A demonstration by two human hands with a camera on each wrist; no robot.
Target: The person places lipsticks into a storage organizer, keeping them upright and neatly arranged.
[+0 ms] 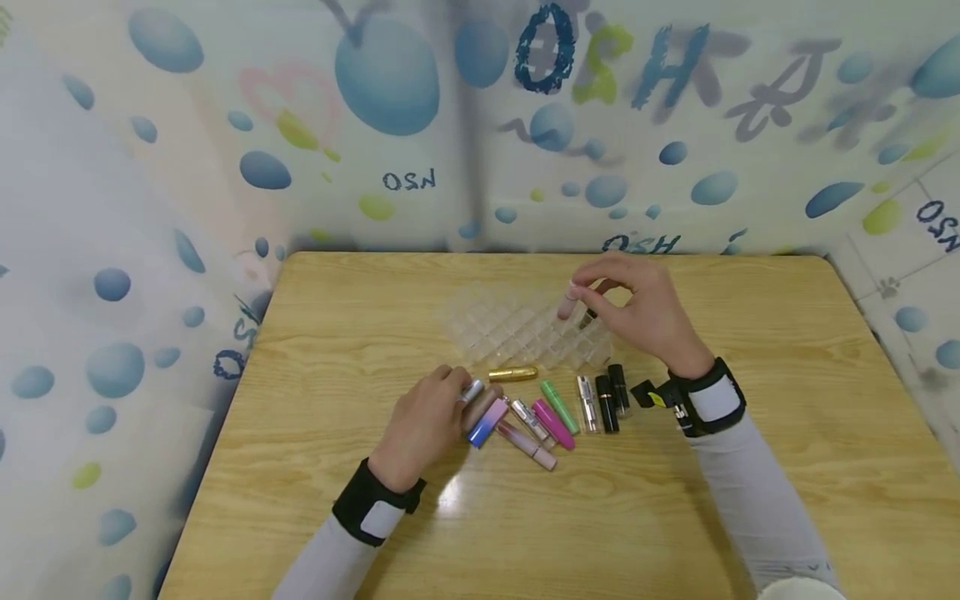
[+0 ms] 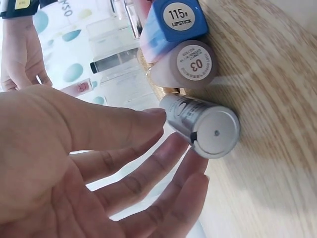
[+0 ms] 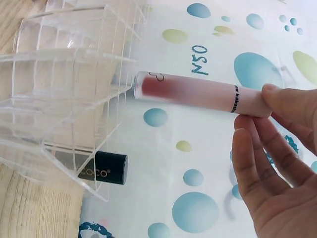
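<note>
Silver tube at the left hand, pink tube over the clear box at the right hand

Nearest, on the wooden table, the left hand has its thumb and curved fingers on either side of the silver tube, pinching it at the left end of the loose tubes. That tube's long axis slants away to the right, just beside the brown tube, with the blue-and-pink tube next along. Farther right lie a bright pink tube and a green tube, then a pair of black tubes near the right wrist. Beyond the left part of this group, the gold tube lies crosswise, just in front of the clear box. Farther off, the right hand clamps the pink tube's pale cap between thumb and fingertips; its long axis is tilted, the lower end coming down to the near left of the fingers, towards the compartments. I judge that slant against the cell openings to be the relation that counts most, and the right hand is the nearer one to the box. Whether the tube's end touches a divider, I cannot tell. Just beside it, a black-capped tube sticks out of a compartment, and behind everything is the patterned wall
</note>
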